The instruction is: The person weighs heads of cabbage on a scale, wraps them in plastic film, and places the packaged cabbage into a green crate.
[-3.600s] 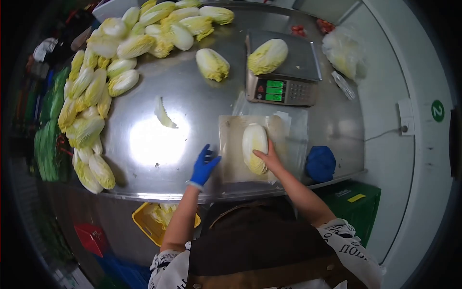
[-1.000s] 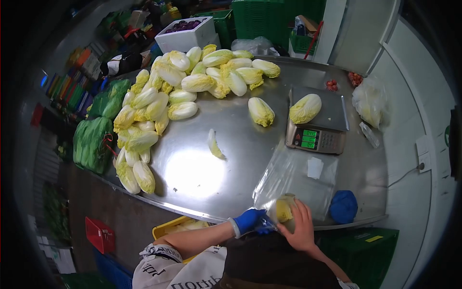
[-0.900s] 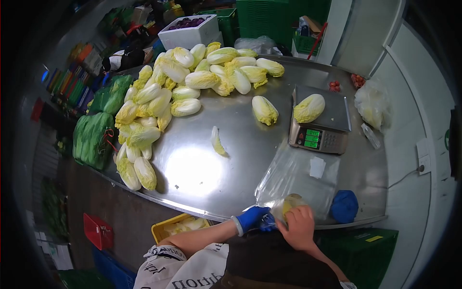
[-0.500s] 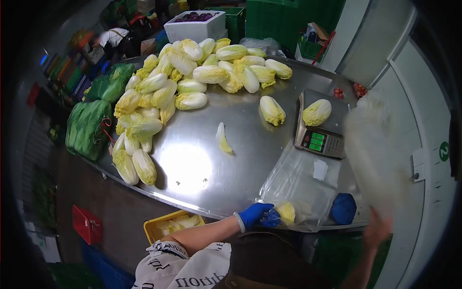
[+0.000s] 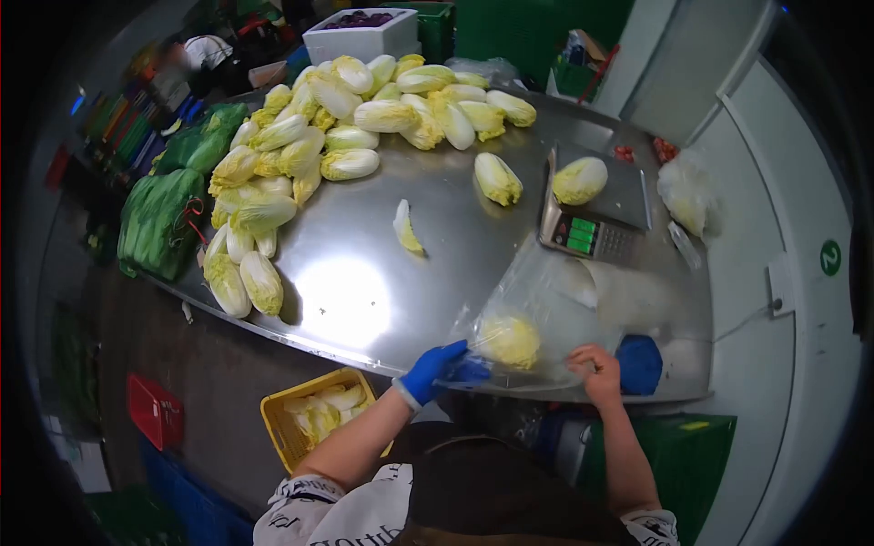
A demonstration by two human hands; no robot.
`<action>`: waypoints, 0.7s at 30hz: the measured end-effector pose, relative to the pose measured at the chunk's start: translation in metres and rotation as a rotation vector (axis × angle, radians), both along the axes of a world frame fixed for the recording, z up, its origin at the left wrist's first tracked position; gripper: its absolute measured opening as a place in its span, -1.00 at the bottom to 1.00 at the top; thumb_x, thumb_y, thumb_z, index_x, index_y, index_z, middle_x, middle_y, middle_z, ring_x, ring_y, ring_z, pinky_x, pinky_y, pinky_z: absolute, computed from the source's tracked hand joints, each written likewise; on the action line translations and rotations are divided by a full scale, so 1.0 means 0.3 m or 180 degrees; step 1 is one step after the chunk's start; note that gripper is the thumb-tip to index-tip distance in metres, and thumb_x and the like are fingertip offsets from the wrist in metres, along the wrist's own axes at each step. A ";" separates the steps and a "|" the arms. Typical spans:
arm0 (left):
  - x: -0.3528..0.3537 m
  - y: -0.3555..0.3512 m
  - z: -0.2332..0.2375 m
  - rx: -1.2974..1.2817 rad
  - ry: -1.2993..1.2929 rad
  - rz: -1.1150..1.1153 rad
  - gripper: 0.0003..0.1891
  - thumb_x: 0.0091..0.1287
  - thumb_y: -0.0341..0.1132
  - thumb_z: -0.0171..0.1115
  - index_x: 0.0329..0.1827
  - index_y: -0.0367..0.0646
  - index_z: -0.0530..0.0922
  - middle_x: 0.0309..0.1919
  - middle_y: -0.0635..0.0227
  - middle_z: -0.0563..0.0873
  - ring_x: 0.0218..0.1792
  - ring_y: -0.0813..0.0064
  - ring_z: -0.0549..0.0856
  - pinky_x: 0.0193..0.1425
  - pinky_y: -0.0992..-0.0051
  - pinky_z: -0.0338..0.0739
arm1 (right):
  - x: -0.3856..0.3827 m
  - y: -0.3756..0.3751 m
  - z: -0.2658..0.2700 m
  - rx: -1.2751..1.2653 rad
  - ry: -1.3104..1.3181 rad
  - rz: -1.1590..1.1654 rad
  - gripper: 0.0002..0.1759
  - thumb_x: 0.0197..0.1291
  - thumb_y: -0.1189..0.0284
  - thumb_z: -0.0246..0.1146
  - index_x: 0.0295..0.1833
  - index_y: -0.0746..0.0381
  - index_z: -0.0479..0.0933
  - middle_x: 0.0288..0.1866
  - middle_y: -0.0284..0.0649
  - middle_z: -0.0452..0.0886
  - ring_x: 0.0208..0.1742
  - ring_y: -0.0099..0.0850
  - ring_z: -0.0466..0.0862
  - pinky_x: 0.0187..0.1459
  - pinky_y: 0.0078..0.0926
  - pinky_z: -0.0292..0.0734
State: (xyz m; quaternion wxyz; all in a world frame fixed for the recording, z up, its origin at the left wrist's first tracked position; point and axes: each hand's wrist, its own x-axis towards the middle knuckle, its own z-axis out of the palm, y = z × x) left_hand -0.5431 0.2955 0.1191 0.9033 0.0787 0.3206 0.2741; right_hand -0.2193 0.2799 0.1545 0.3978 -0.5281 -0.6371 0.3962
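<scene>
left hand [image 5: 437,369]: blue-gloved, pinching the clear bag [image 5: 546,314] at its near edge
right hand [image 5: 596,371]: bare, gripping the bag's other side
cabbage [image 5: 508,339]: inside bag, on steel table [image 5: 382,282]

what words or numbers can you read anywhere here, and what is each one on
"2": white numeral on the round green sign on the white wall.
Green digits on the grey weighing scale's display: too blurred to read.
Black lettering on the person's white sleeve: cut off, not readable.
Clear plastic bag held by the blue-gloved left hand and bare right hand: no print visible.
</scene>
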 end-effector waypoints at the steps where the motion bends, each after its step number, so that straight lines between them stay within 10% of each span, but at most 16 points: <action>1: 0.007 -0.054 -0.056 0.0048 0.0367 -0.0011 -0.54 0.47 -0.09 -0.09 0.07 -0.38 0.49 -0.13 0.05 0.68 -0.10 0.18 0.67 0.06 0.27 0.56 | 0.003 -0.055 -0.030 -0.0153 -0.0087 0.0121 -0.90 -0.03 0.64 0.31 -0.35 0.28 0.58 -0.25 -0.21 0.66 -0.17 -0.33 0.62 -0.08 -0.40 0.50; 7: 0.021 -0.343 -0.298 -0.0062 0.0602 0.0068 -0.59 0.43 -0.14 -0.02 0.08 -0.34 0.49 -0.11 0.02 0.68 -0.07 0.24 0.68 0.04 0.29 0.55 | 0.020 -0.323 -0.248 0.0301 -0.1803 0.0644 -0.83 0.04 0.53 0.21 -0.20 0.26 0.57 -0.17 -0.18 0.62 -0.08 -0.17 0.57 -0.02 -0.31 0.49; 10: 0.030 -0.412 -0.171 0.0033 0.1183 -0.0196 -0.61 0.41 -0.24 0.01 0.11 -0.42 0.45 -0.07 -0.01 0.67 -0.04 0.18 0.66 0.13 0.27 0.53 | -0.038 -0.366 -0.138 0.0751 -0.1923 0.0127 -0.80 0.04 0.51 0.21 -0.16 0.23 0.56 -0.12 -0.21 0.61 -0.05 -0.20 0.56 -0.01 -0.27 0.48; 17: 0.017 -0.513 -0.292 0.1050 0.1591 -0.0109 -0.77 0.37 -0.32 -0.02 -0.07 -0.26 0.54 -0.15 0.22 0.66 -0.15 0.32 0.66 0.01 0.34 0.56 | -0.434 -0.415 -0.178 0.1229 -0.1731 0.1705 -0.86 0.01 0.39 0.25 -0.31 0.18 0.49 -0.33 -0.26 0.49 -0.18 -0.29 0.52 -0.13 -0.33 0.41; 21: 0.020 -0.515 -0.322 0.0250 0.1318 0.0249 -0.79 0.38 -0.36 -0.02 -0.07 -0.28 0.51 -0.24 0.13 0.68 -0.22 0.31 0.69 -0.06 0.39 0.58 | -0.410 -0.410 -0.193 0.1079 -0.1533 0.2328 -0.84 0.05 0.35 0.26 -0.32 0.20 0.49 -0.31 -0.25 0.50 -0.15 -0.28 0.53 -0.08 -0.31 0.41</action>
